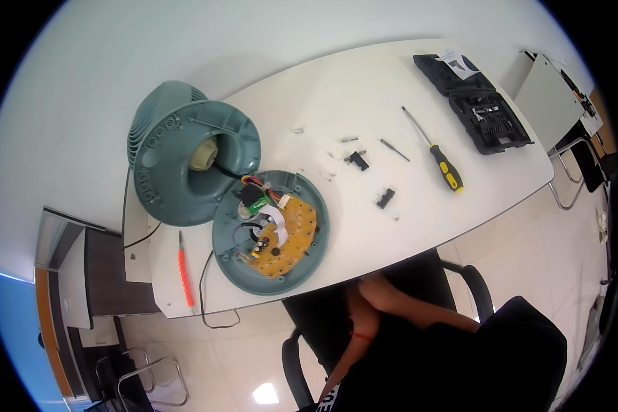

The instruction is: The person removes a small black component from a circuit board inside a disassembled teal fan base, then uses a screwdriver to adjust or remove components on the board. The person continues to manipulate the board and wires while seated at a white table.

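My left hand (362,307) and my right hand (378,289) rest together in my lap, just below the front edge of the table. Their fingers are hidden, so I cannot tell if they hold anything. A red band circles my left wrist. Nearest on the table lies a round blue-green cover (268,280), with an orange-brown circuit board (296,230) inside. Wires and a white ribbon cable (279,223) run over the board. Behind it, the blue-green appliance housing (240,141) lies on its side, its round base facing me and wires leading to the board.
A yellow-and-black screwdriver (448,168), a black bit case (487,120), black clips (386,198) and small metal bits (350,139) lie on the white table (281,96). An orange-handled screwdriver (185,275) and a black cord (202,285) are at the left. I sit on a black armchair (419,278).
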### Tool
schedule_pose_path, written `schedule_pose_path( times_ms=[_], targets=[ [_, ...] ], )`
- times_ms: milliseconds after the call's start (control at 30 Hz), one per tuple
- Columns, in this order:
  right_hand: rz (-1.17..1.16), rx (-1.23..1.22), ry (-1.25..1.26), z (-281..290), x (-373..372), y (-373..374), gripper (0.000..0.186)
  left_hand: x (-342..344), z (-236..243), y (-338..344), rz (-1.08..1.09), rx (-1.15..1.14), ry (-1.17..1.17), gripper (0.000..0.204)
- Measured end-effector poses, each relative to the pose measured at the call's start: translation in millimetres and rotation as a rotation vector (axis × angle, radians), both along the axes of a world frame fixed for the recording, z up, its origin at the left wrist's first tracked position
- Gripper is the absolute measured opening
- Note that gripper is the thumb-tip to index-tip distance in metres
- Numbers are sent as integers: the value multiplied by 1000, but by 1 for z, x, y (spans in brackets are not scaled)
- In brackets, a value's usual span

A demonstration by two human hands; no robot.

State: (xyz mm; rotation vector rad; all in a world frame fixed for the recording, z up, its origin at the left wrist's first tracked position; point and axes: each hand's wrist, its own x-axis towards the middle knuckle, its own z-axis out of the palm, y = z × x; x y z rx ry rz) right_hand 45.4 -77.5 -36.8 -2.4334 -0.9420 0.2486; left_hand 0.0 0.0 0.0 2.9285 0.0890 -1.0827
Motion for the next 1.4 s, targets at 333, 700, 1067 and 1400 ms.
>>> schedule_pose_path(
  times_ms=[333,700,1067,1400],
  targets=[
    [307,14,254,169,-15,-37,28,-47,-100,-22,248,-335,-625,34],
    [-619,547,-593,281,81,-143,22,-22,-35,21,-182,-207,-401,43],
    [-824,93,-503,267,119,-139,62,-27,-28,21,-322,-189,-551,29],
    [-819,31,-450,275,119,-129,51,-8,-12,33,-345,-274,-424,20]
  ],
)
